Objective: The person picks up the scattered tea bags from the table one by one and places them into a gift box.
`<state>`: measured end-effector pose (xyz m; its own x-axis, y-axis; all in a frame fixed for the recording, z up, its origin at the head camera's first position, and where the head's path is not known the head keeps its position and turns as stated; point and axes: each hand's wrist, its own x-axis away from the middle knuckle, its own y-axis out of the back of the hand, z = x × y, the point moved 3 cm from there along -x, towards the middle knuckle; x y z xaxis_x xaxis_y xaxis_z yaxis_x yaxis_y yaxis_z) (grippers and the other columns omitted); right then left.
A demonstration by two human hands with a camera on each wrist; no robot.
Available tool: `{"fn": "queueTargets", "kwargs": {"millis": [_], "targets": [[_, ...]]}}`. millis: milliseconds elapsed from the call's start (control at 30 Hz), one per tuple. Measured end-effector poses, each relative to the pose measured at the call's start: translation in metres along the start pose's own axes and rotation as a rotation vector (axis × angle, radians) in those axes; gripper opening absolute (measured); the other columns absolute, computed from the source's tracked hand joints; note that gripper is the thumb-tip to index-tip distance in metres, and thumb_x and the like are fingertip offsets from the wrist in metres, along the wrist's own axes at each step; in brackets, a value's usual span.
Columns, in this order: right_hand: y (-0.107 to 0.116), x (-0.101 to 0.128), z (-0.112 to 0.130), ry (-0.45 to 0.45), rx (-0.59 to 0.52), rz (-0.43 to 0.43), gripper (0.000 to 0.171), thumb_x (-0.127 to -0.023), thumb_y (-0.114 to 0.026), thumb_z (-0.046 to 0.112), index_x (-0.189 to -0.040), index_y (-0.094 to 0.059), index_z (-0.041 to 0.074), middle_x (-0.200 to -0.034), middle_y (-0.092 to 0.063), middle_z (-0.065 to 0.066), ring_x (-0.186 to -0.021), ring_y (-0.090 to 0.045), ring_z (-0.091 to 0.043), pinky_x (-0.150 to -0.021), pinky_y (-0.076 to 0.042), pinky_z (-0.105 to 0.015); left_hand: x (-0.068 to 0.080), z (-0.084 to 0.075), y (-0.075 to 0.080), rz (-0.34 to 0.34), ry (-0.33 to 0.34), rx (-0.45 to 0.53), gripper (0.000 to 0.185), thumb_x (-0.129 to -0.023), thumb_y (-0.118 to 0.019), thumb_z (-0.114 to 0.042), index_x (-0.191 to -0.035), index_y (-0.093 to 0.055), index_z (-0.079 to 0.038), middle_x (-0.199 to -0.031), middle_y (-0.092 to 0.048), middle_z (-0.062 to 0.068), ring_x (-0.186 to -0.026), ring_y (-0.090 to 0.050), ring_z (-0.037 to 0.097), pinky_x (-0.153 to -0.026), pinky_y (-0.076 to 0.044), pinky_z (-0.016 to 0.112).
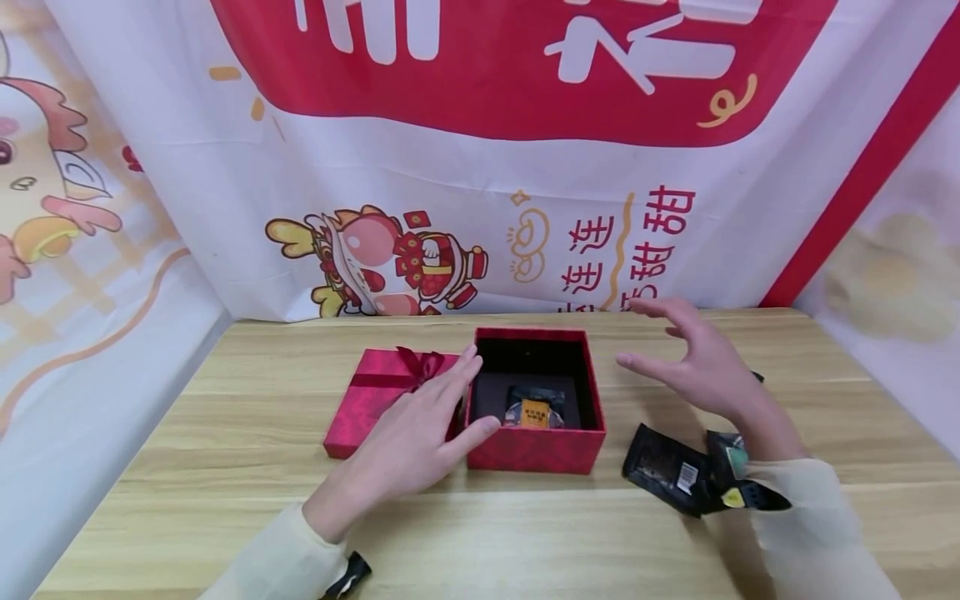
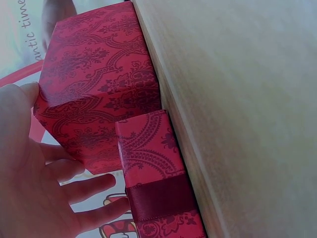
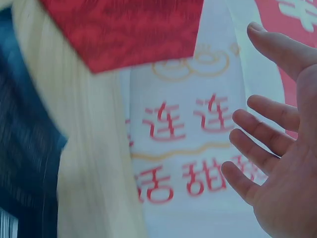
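Note:
An uncovered red patterned gift box (image 1: 536,452) stands mid-table, with a small clear-and-black packet bearing an orange label (image 1: 535,414) inside. My left hand (image 1: 416,429) is at its left side, fingers extended, the thumb right at the box edge in the left wrist view. Partly behind that hand lies the matching lid (image 1: 367,404) with a dark red ribbon bow (image 1: 422,367). My right hand (image 1: 701,367) hovers to the right of the box, its fingers loosely spread and nothing between them. Black packets (image 1: 666,468) lie on the table below that hand and beside the right sleeve.
A small black item (image 1: 349,575) shows beside the left sleeve, partly hidden. Another dark edge (image 1: 757,377) peeks out behind the right wrist. A printed white-and-red cloth (image 1: 450,167) hangs along the back of the wooden table (image 1: 187,467).

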<state>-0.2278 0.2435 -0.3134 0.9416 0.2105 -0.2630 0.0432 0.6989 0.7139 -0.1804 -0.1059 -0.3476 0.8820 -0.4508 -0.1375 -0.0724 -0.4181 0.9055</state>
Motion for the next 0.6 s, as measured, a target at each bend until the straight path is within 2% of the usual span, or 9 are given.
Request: {"fn": "queueTargets", "kwargs": {"millis": [167, 333, 533, 600], "targets": [[0.013, 0.006, -0.029, -0.030, -0.015, -0.008, 0.077, -0.095, -0.081, 0.037, -0.160, -0.047, 0.014, -0.158, -0.052, -0.019, -0.143, -0.046, -0.042, -0.114, -0.038, -0.074, 0.000, 0.001, 0.000, 0.001, 0.000, 0.001, 0.086, -0.103, -0.039, -0.076, -0.171, -0.018, -0.029, -0.179, -0.016, -0.012, -0.162, -0.034, 0.020, -0.122, -0.045, 0.055], [0.025, 0.010, -0.051, -0.101, -0.033, 0.004, 0.078, -0.097, -0.078, 0.037, -0.163, -0.042, 0.014, -0.160, -0.049, -0.021, -0.143, -0.044, -0.043, -0.113, -0.037, -0.076, 0.000, 0.001, -0.001, 0.001, -0.003, 0.003, 0.086, -0.103, -0.039, -0.077, -0.172, -0.018, -0.029, -0.179, -0.016, -0.011, -0.162, -0.034, 0.020, -0.122, -0.045, 0.055], [0.037, 0.014, -0.071, -0.196, -0.040, 0.023, 0.080, -0.099, -0.075, 0.043, -0.166, -0.037, 0.020, -0.162, -0.046, -0.017, -0.144, -0.042, -0.036, -0.115, -0.036, -0.073, 0.000, 0.001, -0.001, 0.004, 0.001, 0.003, 0.086, -0.103, -0.040, -0.076, -0.171, -0.018, -0.030, -0.179, -0.014, -0.013, -0.161, -0.035, 0.020, -0.122, -0.045, 0.054], [0.039, 0.014, -0.077, -0.210, -0.050, 0.031, 0.082, -0.099, -0.074, 0.043, -0.166, -0.035, 0.018, -0.160, -0.047, -0.019, -0.143, -0.042, -0.037, -0.115, -0.035, -0.073, 0.001, 0.001, 0.000, 0.001, 0.005, 0.006, 0.085, -0.103, -0.041, -0.075, -0.171, -0.018, -0.029, -0.179, -0.015, -0.012, -0.161, -0.035, 0.021, -0.122, -0.044, 0.056]]}}
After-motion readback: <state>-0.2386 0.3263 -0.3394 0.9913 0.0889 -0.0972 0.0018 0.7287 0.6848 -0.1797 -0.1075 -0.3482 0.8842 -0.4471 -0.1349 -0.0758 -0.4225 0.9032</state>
